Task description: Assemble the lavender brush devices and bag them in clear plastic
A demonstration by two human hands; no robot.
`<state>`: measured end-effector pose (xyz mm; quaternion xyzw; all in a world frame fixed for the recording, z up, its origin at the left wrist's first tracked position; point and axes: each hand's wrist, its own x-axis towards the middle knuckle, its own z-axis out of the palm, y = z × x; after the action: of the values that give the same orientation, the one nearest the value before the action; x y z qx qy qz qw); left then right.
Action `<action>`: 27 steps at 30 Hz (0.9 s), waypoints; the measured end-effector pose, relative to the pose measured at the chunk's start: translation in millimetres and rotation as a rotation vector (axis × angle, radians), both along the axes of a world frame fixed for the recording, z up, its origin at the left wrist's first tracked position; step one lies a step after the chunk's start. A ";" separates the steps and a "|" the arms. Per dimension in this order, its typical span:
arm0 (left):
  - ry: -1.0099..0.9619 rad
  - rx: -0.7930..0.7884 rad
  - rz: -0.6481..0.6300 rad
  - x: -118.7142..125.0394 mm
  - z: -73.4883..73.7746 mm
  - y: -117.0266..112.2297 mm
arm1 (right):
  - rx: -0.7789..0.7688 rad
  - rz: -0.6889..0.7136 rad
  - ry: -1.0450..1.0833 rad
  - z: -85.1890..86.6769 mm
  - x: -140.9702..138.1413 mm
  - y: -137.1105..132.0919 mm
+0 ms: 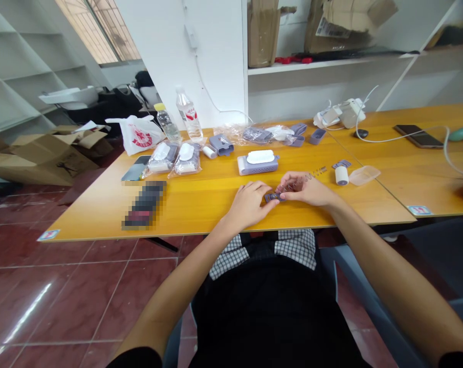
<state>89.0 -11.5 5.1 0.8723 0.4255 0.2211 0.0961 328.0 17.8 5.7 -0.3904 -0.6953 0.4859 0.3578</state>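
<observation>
Both my hands rest near the front edge of the wooden table. My left hand is curled, its fingertips pinching a small grey-purple plastic part. My right hand meets it from the right, fingers bent and closed on the same small part. Just behind the hands lies a grey-purple device with a white top. A row of tiny pieces lies behind my right hand.
Bagged devices, two water bottles, a white plastic bag and loose grey parts lie further back. A white roll, clear lid, phone and cables sit right. Cardboard boxes stand on the floor left.
</observation>
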 end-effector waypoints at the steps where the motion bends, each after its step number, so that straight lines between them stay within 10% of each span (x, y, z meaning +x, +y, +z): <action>1: -0.023 0.001 -0.003 0.3 -0.3 0.2 | 0.001 0.004 0.004 0.4 -0.3 -0.7; 27: -0.001 -0.030 -0.011 1.9 1.2 0.9 | -0.043 0.008 0.067 0.1 1.5 -1.4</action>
<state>90.9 -10.6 6.3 0.8730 0.4238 0.2143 0.1108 329.4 16.4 5.8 -0.3786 -0.6738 0.5152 0.3703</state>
